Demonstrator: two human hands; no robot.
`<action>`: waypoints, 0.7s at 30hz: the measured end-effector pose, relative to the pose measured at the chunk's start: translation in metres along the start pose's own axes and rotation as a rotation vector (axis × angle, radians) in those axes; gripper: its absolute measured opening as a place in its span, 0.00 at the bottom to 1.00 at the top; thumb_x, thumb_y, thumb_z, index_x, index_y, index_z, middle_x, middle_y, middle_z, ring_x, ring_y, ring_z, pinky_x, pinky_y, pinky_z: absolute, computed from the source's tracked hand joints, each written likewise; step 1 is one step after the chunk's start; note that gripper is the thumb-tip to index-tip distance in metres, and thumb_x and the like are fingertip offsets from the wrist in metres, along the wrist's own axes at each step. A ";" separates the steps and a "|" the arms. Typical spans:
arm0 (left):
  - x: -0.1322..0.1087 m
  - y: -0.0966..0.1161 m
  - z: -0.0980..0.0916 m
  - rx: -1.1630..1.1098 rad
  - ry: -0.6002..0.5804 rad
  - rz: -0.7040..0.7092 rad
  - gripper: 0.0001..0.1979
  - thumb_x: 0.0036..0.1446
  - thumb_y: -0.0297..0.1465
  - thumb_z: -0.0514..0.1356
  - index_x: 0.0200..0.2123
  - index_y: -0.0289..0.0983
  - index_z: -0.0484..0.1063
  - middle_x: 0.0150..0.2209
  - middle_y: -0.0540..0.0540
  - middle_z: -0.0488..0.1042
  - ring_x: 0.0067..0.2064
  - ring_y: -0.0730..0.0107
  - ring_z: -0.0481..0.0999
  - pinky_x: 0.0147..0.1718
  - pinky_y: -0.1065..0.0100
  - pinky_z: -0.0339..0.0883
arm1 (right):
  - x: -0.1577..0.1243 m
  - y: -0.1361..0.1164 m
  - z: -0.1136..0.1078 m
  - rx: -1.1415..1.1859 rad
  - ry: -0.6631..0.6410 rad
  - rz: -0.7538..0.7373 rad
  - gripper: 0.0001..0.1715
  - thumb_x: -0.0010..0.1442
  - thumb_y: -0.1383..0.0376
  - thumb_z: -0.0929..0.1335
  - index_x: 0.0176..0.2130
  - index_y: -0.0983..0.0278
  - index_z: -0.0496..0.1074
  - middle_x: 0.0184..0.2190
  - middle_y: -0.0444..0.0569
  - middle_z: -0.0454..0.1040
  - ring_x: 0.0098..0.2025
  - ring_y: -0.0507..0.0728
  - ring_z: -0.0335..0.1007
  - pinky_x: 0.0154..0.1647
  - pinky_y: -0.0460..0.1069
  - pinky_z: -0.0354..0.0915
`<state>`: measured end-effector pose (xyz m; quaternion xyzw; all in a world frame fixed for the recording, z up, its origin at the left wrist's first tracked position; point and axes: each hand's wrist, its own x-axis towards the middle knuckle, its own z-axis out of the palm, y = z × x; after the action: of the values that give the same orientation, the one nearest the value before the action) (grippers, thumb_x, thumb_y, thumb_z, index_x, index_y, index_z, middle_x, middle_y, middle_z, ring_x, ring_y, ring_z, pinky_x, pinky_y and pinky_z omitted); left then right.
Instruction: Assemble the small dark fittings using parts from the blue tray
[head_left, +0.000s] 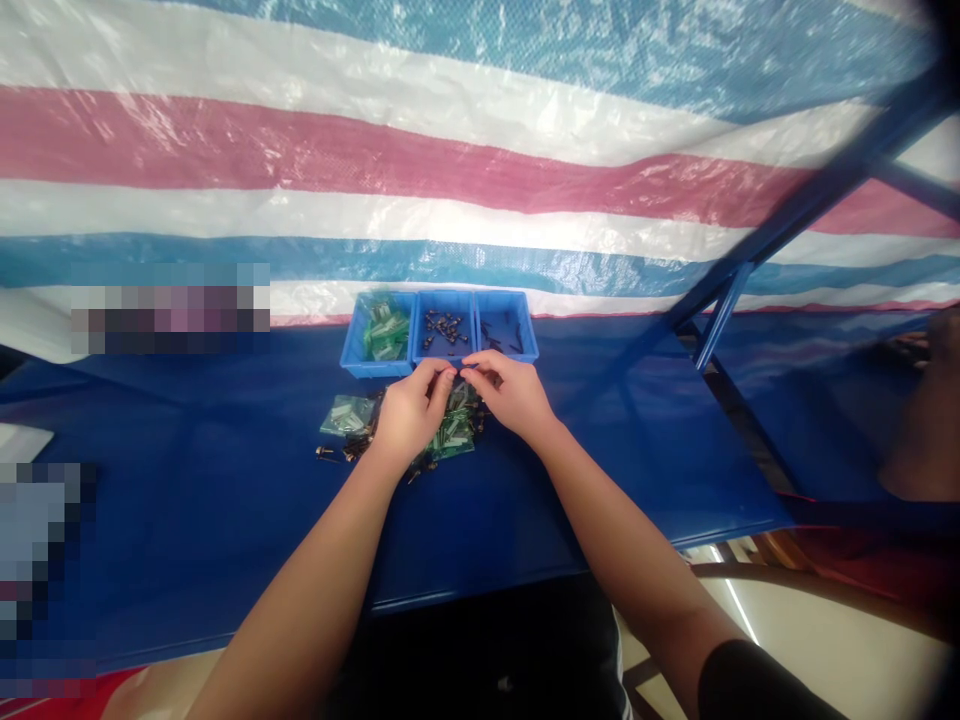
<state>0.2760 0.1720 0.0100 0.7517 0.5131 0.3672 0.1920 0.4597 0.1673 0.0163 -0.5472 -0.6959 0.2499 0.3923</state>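
My left hand (414, 402) and my right hand (511, 390) meet fingertip to fingertip above the table, just in front of the blue bins. Both are closed in a pinch; whatever sits between the fingertips is too small to name. Beneath them lies a pile of dark bolt-like parts (358, 446) and small green-tinted plastic packets (454, 432). One loose dark and brass-coloured part (325, 454) lies left of the pile, near a clear packet of pale pieces (349, 414). Part of the pile is hidden by my hands.
Three joined blue bins stand behind my hands: the left bin (346, 350) holds green packets, the middle bin (444, 298) dark bolt-like parts, the right bin (534, 345) a few thin dark pieces. A blue metal frame (720, 310) rises at right. Another person's arm (926, 420) shows far right.
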 end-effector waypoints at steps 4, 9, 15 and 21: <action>0.000 0.001 0.000 -0.018 0.014 0.009 0.16 0.68 0.44 0.54 0.45 0.40 0.74 0.25 0.52 0.73 0.25 0.72 0.71 0.28 0.72 0.60 | 0.000 0.002 0.001 -0.018 0.017 -0.023 0.12 0.65 0.56 0.68 0.46 0.55 0.77 0.38 0.43 0.82 0.38 0.56 0.78 0.40 0.49 0.69; 0.000 0.001 -0.001 -0.054 -0.013 0.009 0.16 0.67 0.42 0.55 0.51 0.40 0.72 0.25 0.53 0.72 0.23 0.74 0.69 0.26 0.72 0.60 | 0.001 0.005 0.002 -0.032 0.009 -0.003 0.13 0.65 0.55 0.68 0.47 0.55 0.77 0.37 0.44 0.82 0.37 0.56 0.79 0.40 0.50 0.70; 0.000 0.000 -0.002 -0.035 -0.008 0.020 0.14 0.68 0.41 0.54 0.47 0.41 0.73 0.26 0.52 0.73 0.24 0.72 0.70 0.27 0.72 0.60 | 0.001 0.004 0.002 -0.035 -0.007 -0.008 0.15 0.66 0.53 0.67 0.47 0.55 0.78 0.36 0.44 0.82 0.37 0.57 0.79 0.39 0.50 0.71; -0.001 0.002 -0.003 -0.038 -0.025 0.008 0.14 0.69 0.41 0.52 0.47 0.41 0.73 0.27 0.50 0.74 0.25 0.71 0.71 0.27 0.71 0.61 | -0.001 0.002 0.001 0.007 0.006 0.010 0.15 0.64 0.54 0.69 0.49 0.54 0.76 0.35 0.43 0.82 0.36 0.56 0.79 0.40 0.50 0.71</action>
<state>0.2750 0.1701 0.0124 0.7543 0.5008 0.3683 0.2110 0.4600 0.1673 0.0139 -0.5499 -0.6910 0.2527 0.3953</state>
